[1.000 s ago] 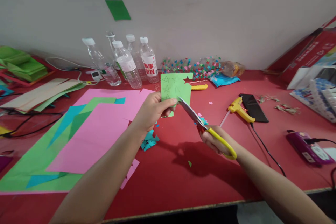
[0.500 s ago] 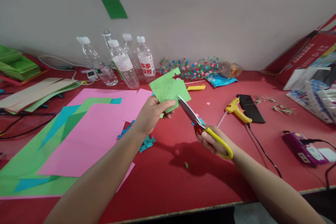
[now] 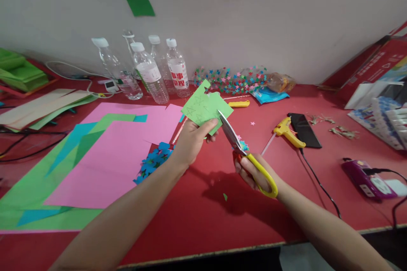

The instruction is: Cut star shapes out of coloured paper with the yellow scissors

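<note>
Between the thumb and fingers of my left hand (image 3: 193,144) is a piece of green paper (image 3: 205,108) with star outlines drawn on it and notches cut in its upper edge. My right hand (image 3: 254,173) grips a pair of scissors (image 3: 233,135) with yellow and red handles. The scissors' blades point up and left, their tips at the right part of the paper. A small green scrap (image 3: 225,197) lies on the red table below. Blue paper cutouts (image 3: 152,161) are heaped beside my left forearm.
Large pink sheets (image 3: 101,161) and green and blue ones cover the left side. Several plastic bottles (image 3: 178,70) stand at the back wall near a star-covered bottle (image 3: 229,79). On the right are a yellow glue gun (image 3: 288,132), a phone (image 3: 307,131) and a purple power strip (image 3: 365,180).
My left hand has shifted slightly right and turned the green paper a little. The scissors have tilted a little more upright, their tips still at the paper.
</note>
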The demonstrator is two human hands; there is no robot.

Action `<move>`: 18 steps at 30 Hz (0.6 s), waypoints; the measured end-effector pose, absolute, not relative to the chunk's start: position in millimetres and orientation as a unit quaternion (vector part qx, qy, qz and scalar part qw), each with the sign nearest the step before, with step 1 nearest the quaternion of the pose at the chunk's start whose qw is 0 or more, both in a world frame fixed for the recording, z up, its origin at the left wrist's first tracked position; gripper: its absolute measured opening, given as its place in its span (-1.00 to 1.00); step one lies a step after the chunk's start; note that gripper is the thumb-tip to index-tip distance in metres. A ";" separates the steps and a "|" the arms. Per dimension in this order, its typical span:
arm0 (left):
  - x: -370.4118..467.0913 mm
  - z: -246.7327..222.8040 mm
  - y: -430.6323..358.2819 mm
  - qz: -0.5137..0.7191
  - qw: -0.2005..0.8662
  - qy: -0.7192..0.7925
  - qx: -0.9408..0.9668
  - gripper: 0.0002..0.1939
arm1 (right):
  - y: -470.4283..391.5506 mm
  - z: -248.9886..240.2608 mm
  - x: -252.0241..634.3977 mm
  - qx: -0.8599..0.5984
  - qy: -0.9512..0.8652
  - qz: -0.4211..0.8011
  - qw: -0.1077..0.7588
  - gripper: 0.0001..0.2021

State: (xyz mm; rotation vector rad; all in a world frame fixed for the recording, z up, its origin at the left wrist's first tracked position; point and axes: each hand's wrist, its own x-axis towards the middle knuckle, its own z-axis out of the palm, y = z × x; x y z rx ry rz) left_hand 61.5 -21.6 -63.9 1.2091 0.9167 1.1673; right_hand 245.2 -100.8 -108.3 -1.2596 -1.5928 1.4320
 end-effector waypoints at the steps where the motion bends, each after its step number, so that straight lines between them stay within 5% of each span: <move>1: 62.3 -64.9 -21.7 0.500 0.578 0.392 0.513 -0.82 | -101.6 -108.2 242.9 -0.493 -0.597 0.547 0.319 -0.44; 18: 65.1 -69.0 -23.8 0.483 0.589 0.388 0.519 -0.76 | -106.0 -107.0 234.5 -0.533 -0.551 0.547 0.336 -0.40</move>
